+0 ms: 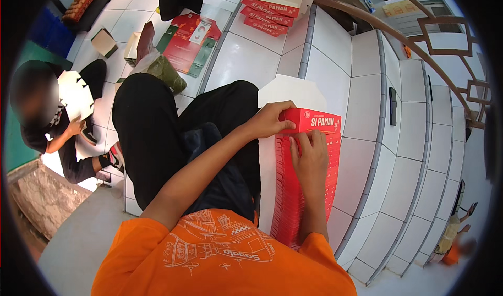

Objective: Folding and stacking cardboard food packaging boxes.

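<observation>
A red cardboard box [318, 121] with a raised white lid flap [293, 92] lies at the far end of a long row of flat red cartons [298, 201] beside my right leg. My left hand [273, 120] pinches the box at its left corner, thumb on the red front and fingers along the top edge. Close by, my right hand [311, 159] has its fingers bent against the lower edge of that same front panel. The right fingertips partly hide the edge, and my right forearm covers some of the cartons.
Several red boxes [268, 19] are stacked on the tiled step ahead. Flat red-green cardboard [189, 42] and a green sack [166, 73] lie at the left. A seated person [65, 123] holds white cardboard there. Tiled steps [361, 154] and a curved brown railing [390, 19] are on the right.
</observation>
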The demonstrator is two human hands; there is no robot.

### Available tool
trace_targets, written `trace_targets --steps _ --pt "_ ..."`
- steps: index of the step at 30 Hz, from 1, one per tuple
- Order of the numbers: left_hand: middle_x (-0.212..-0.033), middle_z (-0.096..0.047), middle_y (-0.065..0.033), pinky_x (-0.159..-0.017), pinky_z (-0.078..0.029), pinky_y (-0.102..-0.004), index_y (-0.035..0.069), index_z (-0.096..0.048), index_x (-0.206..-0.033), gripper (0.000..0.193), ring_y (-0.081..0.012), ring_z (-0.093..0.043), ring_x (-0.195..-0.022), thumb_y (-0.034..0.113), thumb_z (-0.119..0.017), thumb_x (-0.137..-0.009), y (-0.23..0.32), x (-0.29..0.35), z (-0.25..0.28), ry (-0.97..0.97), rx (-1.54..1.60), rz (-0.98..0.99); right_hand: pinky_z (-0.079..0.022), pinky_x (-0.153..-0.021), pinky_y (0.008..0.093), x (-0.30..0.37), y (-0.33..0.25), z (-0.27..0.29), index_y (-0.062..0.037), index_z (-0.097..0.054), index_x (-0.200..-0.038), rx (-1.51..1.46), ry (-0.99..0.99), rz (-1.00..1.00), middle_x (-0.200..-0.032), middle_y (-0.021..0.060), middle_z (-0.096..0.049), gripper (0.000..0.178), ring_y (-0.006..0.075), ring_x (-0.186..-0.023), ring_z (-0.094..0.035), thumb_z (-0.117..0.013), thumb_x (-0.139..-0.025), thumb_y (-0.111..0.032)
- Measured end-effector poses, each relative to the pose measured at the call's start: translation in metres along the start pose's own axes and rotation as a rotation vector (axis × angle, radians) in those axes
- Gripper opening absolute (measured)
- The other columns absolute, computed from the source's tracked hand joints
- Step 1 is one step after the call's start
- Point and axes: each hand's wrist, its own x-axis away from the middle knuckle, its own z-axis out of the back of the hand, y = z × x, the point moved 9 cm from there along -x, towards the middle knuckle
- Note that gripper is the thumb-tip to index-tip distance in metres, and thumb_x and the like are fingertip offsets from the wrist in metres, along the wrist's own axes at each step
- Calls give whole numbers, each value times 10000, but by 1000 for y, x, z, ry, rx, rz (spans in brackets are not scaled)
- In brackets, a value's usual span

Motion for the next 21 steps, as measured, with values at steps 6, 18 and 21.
trace_targets --steps 6,18,21 --pt "-960 -691 -139 -794 -522 -383 13 -617 -1074 300 -291 -684 -903 101 -755 -824 31 3 -2 5 -247 -99 -464 -917 454 -2 -21 6 -22 -643 -996 178 47 163 -1129 165 -532 147 346 -1112 -530 -650 -851 -42" --pt "-930 -633 -86 -862 -437 -444 76 -642 -1034 264 -309 -616 -942 85 -700 -777 38 0 -15 -33 -501 -350 -474 -953 464 -1 -17 2 12 -614 -1074 50 -23 80 -1236 244 -515 205 412 -1153 -516 -625 -872 -17" --pt "-932 -639 -87 -824 -459 -446 78 -666 -1042 247 -311 -621 -952 64 -664 -796 28 3 -36 -129 -536 -361 -468 -965 473 2 -4 -6 6 -615 -1055 52 -17 60 -1259 249 -512 192 425 -1173 -511 -656 -874 -40"
